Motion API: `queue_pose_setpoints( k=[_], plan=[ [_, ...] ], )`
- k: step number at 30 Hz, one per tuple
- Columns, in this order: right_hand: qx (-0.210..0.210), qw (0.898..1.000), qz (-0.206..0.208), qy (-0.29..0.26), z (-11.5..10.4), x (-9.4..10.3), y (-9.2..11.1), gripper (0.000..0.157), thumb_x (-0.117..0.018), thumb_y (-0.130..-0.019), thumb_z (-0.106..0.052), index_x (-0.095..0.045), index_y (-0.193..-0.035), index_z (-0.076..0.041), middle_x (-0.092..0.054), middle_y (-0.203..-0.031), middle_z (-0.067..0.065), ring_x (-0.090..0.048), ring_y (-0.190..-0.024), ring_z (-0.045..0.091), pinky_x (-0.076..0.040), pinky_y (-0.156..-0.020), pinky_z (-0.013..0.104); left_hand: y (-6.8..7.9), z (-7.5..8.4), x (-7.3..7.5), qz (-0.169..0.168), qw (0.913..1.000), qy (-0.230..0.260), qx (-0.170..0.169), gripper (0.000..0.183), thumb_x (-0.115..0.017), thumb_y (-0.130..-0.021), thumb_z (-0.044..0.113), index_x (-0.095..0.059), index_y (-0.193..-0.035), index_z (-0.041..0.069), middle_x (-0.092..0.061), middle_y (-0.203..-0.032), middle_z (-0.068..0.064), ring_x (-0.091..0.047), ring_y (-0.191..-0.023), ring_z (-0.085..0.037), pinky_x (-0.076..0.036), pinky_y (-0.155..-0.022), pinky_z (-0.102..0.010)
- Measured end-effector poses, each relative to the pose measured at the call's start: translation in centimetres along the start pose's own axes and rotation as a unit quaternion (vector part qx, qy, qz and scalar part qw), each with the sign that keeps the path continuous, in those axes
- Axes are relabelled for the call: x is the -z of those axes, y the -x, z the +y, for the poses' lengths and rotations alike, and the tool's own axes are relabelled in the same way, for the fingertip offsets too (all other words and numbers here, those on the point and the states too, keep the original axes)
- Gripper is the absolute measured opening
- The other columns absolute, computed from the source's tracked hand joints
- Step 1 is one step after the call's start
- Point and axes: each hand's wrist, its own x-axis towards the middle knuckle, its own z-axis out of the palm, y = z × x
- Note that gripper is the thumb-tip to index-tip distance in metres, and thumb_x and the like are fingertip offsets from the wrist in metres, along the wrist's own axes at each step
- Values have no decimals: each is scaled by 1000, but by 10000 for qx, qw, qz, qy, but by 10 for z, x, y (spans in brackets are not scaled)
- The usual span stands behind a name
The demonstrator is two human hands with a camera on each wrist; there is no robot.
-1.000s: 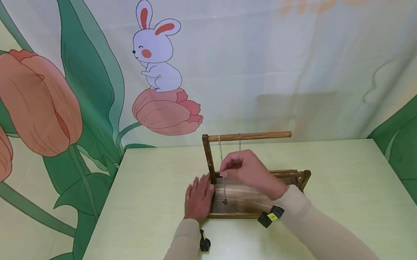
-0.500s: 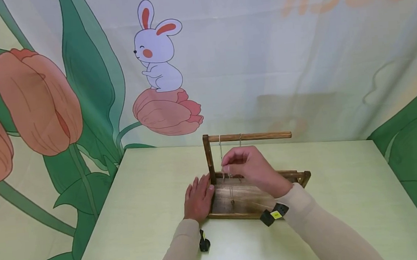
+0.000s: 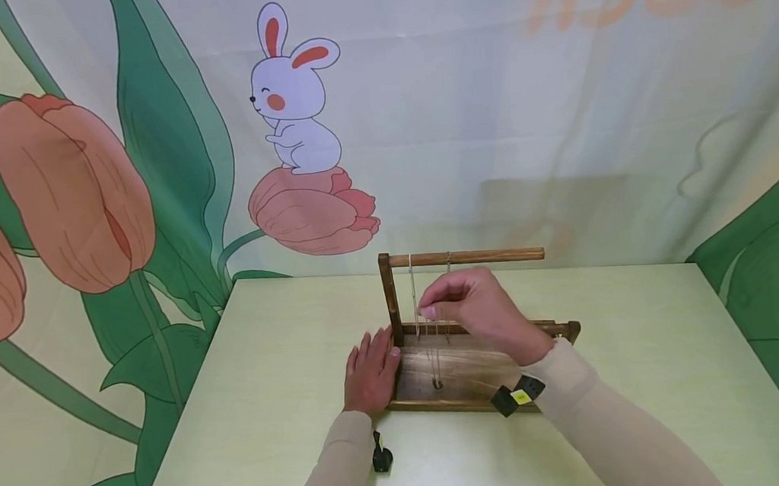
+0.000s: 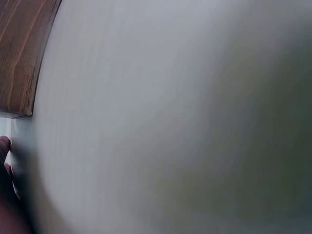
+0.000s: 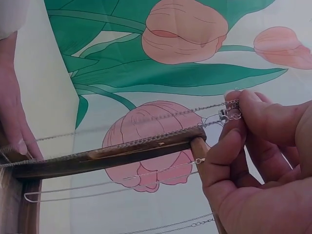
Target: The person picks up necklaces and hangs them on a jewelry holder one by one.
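Note:
My right hand (image 3: pixel 480 308) pinches the clasp end of a silver chain necklace (image 5: pixel 170 131) between thumb and fingertips. The chain hangs down in two strands, and its small dark pendant (image 3: pixel 437 383) dangles above the tray of a wooden jewelry stand (image 3: pixel 454 360). My left hand (image 3: pixel 370 374) lies with straight fingers against the stand's left side. In the left wrist view only a corner of brown wood (image 4: pixel 19 53) and a blurred bit of the hand show. Another necklace (image 3: pixel 413 294) hangs from the stand's wooden bar (image 3: pixel 487 256), left of my right hand.
A further chain (image 3: pixel 449 263) hangs on the bar, partly behind the right hand. The bar's right end is free, with no post under it. The stand sits on a pale table (image 3: pixel 287 342) before a printed cloth (image 3: pixel 434 117) with tulips and a rabbit.
My right hand has moved slightly right and up, carrying the necklace. The pendant has shifted right, and its two strands now show apart. The left hand stays in place.

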Motion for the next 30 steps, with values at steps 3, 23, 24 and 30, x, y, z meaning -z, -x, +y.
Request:
queue_pose_setpoints(
  k=[3,23,24,30],
  plan=[
    [-22,10000,39,81,-2,1,0,8,-79,-90,-3,-81,-97,-5,-79,-95,7,-74,-85,16,-64,-78,34,0,0,0,1,10000,-34,29,55,-35,-112,46,-34,-164,26,-35,-171,-3,-19,-164,-30,-8,-134,-54],
    [-297,9931,-627,948,-20,33,-4,17,-75,-92,0,-78,-106,-10,-76,-102,8,-73,-93,24,-62,-82,30,2,4,3,21,10000,11,-7,56,-35,-112,47,-34,-164,26,-34,-171,-3,-18,-164,-30,-8,-134,-55],
    [-300,9925,-671,977,-21,35,-4,16,-75,-93,0,-77,-105,-10,-76,-101,7,-73,-94,26,-62,-83,31,2,4,3,24,10000,17,-1,56,-36,-112,47,-35,-164,26,-34,-171,-3,-18,-164,-31,-8,-134,-55],
    [-103,9938,-675,879,-25,40,-1,19,-68,-94,9,-75,-100,-8,-73,-101,13,-70,-97,30,-62,-85,30,2,4,3,37,10000,9,30,56,-36,-112,47,-35,-164,25,-35,-171,-3,-19,-164,-31,-8,-134,-55]
  ],
)
